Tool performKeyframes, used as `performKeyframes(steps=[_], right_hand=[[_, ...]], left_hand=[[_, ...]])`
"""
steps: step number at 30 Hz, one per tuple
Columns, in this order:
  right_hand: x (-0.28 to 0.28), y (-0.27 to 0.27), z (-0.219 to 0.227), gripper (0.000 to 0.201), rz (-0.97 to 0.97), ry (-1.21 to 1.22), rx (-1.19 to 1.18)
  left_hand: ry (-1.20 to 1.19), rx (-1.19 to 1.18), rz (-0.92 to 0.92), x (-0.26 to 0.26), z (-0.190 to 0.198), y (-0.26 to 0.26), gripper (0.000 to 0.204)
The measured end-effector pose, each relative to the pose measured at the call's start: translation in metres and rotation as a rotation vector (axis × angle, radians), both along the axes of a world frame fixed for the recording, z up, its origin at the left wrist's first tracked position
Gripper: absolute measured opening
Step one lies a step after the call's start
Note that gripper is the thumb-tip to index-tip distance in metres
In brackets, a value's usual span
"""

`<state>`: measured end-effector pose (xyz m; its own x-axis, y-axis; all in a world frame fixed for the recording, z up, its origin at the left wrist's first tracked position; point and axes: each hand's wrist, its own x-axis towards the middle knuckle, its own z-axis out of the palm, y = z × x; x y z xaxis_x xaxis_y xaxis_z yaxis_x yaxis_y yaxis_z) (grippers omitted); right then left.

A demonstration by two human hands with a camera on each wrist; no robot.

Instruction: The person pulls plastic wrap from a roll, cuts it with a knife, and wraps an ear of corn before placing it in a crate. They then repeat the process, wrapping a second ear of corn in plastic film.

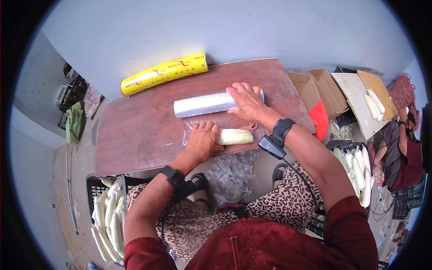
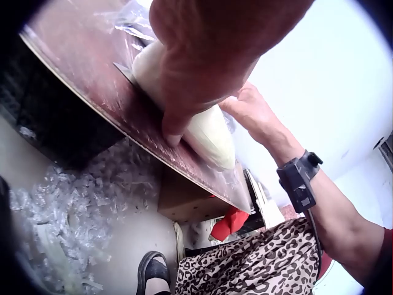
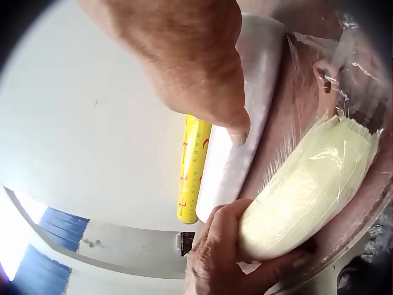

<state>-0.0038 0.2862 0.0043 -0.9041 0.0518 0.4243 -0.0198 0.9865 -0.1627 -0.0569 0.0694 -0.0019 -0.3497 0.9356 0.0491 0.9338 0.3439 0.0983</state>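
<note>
On the reddish tabletop, my left hand (image 1: pixel 203 140) grips the left end of an ear of corn (image 1: pixel 236 137) in pale husk, thumb on the near side. Clear film (image 1: pixel 186 135) lies around and under the ear, stretching toward the roll of plastic wrap (image 1: pixel 198 107) behind it. My right hand (image 1: pixel 247 101) rests over that roll's right end, fingers spread across the top, the thumb (image 3: pixel 239 136) pressed on its near side. Beside the ear's trimmed end shows a brown handle (image 3: pixel 326 89) with a hole. My left fingers partly hide the ear.
A yellow printed roll (image 1: pixel 164 74) lies along the table's back edge by the wall. Crates of corn (image 1: pixel 108 216) stand left and right (image 1: pixel 355 168). Cardboard boxes (image 1: pixel 321 90) sit at the right. Plastic scraps (image 1: pixel 231 175) cover the floor below. Another person's arm (image 1: pixel 402 128) appears far right.
</note>
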Motion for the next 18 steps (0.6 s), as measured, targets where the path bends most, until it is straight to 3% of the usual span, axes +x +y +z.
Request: performKeyframes(steps=[3,6,9,15,18], right_hand=[[-0.004,0.007,-0.006,0.055,-0.035,-0.213,0.016],[-0.013,0.010,-0.005,0.054,-0.069,-0.274,0.008],[-0.020,0.017,-0.004,0.050,-0.068,-0.252,-0.094],[-0.021,0.011,-0.005,0.039,-0.134,-0.063,-0.082],[-0.018,0.007,0.006,0.033,-0.096,0.011,-0.080]], left_hand=[[-0.018,-0.016,-0.004,-0.002,0.000,0.000,0.056],[-0.057,-0.034,-0.011,-0.005,0.001,-0.001,0.055],[-0.095,-0.067,-0.007,-0.008,0.003,-0.002,0.057],[-0.260,-0.177,0.046,-0.016,0.014,0.003,0.066],[-0.274,-0.275,0.082,-0.022,0.015,0.012,0.080]])
